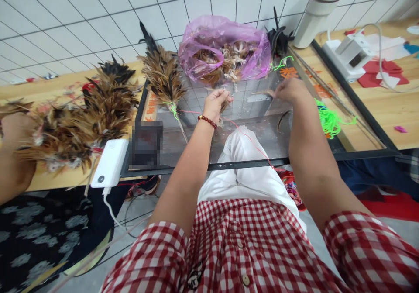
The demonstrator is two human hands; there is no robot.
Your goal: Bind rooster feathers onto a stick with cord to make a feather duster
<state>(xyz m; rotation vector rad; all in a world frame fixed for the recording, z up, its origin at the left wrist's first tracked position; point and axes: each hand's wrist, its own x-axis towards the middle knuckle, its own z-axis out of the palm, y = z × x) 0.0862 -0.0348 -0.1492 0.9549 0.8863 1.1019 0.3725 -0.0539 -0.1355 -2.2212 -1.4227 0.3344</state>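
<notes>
My left hand, with a beaded bracelet at the wrist, is closed in a pinch above the glass panel. A small brown feather shows at its fingertips. To its right, my right hand pinches a thin, light brown feather that points left. A red string runs past my left hand and over the panel's front edge. Left of my hands lies a feather duster on a stick, tied with green cord. Behind them sits a pink plastic bag of loose feathers.
Feather bundles lie at the left, near another person's arm. A white power bank rests by the panel's corner. Green cord, thin sticks, a tumbler and a power strip are at the right.
</notes>
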